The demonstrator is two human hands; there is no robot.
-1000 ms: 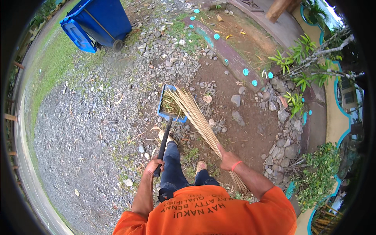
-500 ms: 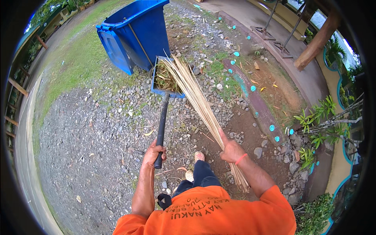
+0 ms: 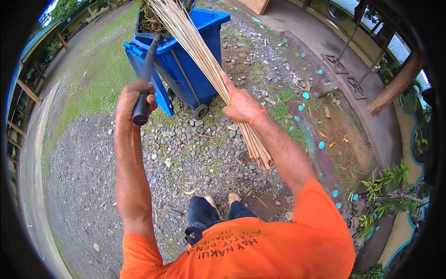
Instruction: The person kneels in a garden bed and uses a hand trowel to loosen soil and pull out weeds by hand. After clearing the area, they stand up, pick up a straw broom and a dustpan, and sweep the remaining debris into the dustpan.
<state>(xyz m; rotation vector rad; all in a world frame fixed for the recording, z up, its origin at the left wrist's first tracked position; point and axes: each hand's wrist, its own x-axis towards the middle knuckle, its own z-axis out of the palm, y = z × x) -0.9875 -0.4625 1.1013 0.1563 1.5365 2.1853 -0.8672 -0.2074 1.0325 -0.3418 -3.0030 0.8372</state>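
My left hand (image 3: 134, 101) is closed round the black handle of a long-handled dustpan (image 3: 147, 67). The pan is raised over the left side of a blue wheeled bin (image 3: 211, 44), with dry leaves and grass (image 3: 151, 22) heaped in it. In my right hand (image 3: 241, 106) is a stick broom (image 3: 197, 49), a bundle of long pale ribs, held near its butt end with the index finger stretched along it. The broom slants up and left, its far tips lying over the pan and out of the picture. The bin's hinged lid (image 3: 163, 103) hangs down its near side.
Gravel and pebbles (image 3: 176, 144) cover the ground by my feet, with grass (image 3: 88, 65) beyond on the left. A low border with turquoise discs (image 3: 321, 145) runs along the right, beside a concrete walkway (image 3: 320, 42), a wooden post (image 3: 395, 95) and leafy plants (image 3: 383, 181).
Both hands have moved up and forward. The loaded dustpan has risen from the ground beside the bin to above it, and the broom has gone along with it.
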